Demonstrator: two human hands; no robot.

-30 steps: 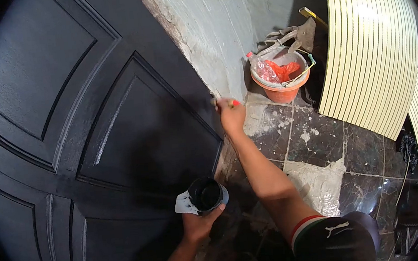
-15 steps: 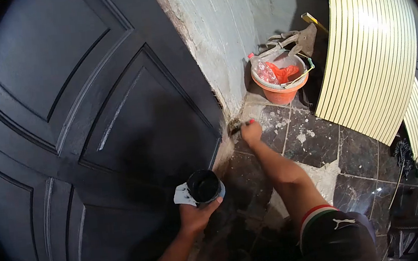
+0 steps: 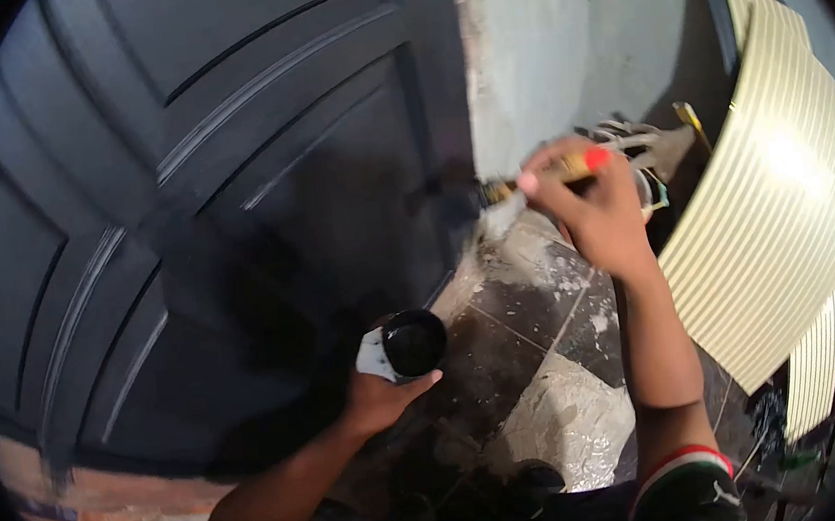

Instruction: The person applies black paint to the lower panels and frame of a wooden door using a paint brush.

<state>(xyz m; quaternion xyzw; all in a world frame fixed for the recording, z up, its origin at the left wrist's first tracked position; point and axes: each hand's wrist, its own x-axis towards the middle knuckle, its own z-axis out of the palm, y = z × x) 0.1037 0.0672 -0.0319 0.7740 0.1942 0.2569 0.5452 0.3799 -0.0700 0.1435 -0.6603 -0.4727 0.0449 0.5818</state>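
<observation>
A: How would the brush [image 3: 574, 165] handle?

B: Probably light, with a stiff handle and softer bristles [image 3: 494, 193]; the handle is the place to hold it. The cup [image 3: 416, 344] looks light too, perhaps slippery if its dark coating is wet, so low on its side seems safest.

A: Where do they lie relative to each grip?

B: The right grip [image 3: 597, 218] is closed around the brush's handle, with the bristles pointing out beyond it toward the edge of the black door [image 3: 332, 208]; blur hides whether they touch. The left grip [image 3: 387, 396] clasps the cup low down, mouth facing up, near the door.
</observation>
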